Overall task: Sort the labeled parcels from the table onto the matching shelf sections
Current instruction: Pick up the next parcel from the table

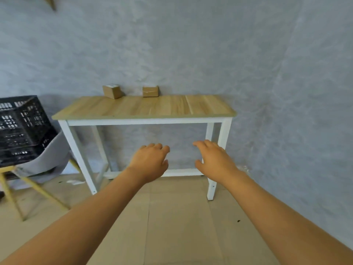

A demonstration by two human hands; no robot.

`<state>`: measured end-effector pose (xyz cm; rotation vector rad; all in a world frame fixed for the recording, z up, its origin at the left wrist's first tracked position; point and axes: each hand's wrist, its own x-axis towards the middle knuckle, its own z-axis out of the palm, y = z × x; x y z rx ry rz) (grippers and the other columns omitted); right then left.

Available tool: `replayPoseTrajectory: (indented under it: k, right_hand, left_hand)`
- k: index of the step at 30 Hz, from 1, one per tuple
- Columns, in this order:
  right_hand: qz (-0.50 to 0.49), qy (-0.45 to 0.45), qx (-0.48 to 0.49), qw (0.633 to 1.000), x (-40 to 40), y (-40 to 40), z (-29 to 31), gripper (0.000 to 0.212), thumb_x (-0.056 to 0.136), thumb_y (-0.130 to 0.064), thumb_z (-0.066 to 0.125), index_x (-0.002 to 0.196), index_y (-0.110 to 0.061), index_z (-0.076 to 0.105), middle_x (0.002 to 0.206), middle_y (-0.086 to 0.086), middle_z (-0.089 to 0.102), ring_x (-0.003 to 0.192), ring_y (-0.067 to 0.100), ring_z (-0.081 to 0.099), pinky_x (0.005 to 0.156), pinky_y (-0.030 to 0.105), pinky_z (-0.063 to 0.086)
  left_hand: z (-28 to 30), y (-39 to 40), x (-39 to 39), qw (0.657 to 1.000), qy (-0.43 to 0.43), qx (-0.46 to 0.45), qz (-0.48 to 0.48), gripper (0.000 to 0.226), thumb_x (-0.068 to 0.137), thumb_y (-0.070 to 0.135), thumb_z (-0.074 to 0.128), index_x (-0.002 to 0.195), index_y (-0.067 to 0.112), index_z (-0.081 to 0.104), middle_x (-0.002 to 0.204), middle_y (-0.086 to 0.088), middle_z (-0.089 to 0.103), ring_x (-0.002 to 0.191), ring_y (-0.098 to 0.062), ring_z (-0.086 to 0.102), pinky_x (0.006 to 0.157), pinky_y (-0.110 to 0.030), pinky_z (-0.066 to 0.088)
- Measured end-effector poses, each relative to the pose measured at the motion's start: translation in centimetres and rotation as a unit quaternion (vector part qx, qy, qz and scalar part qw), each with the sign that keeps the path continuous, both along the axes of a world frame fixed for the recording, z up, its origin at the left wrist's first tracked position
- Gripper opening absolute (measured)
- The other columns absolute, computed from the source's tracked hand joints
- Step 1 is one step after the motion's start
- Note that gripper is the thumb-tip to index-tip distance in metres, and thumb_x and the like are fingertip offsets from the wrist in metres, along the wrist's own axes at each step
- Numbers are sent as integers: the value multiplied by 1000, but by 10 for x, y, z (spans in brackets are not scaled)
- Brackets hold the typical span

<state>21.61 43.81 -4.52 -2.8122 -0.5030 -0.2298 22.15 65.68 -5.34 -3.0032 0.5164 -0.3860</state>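
Both arms are stretched out toward the table, palms down. The left hand and the right hand hang in the air on the near side of it, fingers loosely spread, holding nothing and touching nothing. Two small cardboard parcels sit at the far edge of the wooden top against the grey wall: the left parcel with a white label on top, the right parcel just apart from it. A black crate rests on a grey chair at the left
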Motion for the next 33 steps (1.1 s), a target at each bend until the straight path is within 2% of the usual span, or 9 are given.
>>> replayPoseTrajectory:
  k: [7,14,21,26,33]
  right_hand:
    - [59,14,8,998,154,54,-24,55,96,-24,53,148,-18,38,144,6,46,132,27,41,106,39,37]
    - [96,26,9,995,313,99,-25,53,96,-25,54,147,-19,39,144,5,46,130,26,42,104,38,39]
    - [149,31,12,988,428,186,-22,52,96,-27,55,146,-19,41,141,4,48,126,26,45,101,37,40]
    - [149,30,0,988,514,245,-28,56,93,-24,57,146,-19,41,143,6,47,129,27,44,104,38,40]
    - [127,26,-9,992,626,330,-25,55,92,-26,58,145,-19,43,142,5,48,130,27,44,105,39,41]
  left_hand:
    - [-31,47,122,998,18,-15,53,37,99,35,43,131,20,51,119,-2,61,108,-24,57,87,-35,44]
    - [-22,95,250,993,24,-24,116,39,100,37,42,135,20,48,120,-3,61,110,-23,56,90,-35,46]
    - [-20,176,340,982,32,-39,181,38,100,36,42,134,20,49,120,-2,60,111,-24,55,89,-34,44]
    - [-26,240,428,982,27,-33,182,39,100,37,42,135,21,47,119,-1,60,110,-23,55,83,-32,41]
    - [-23,327,544,985,35,-31,166,40,99,38,42,134,21,48,119,-2,60,109,-24,57,89,-37,46]
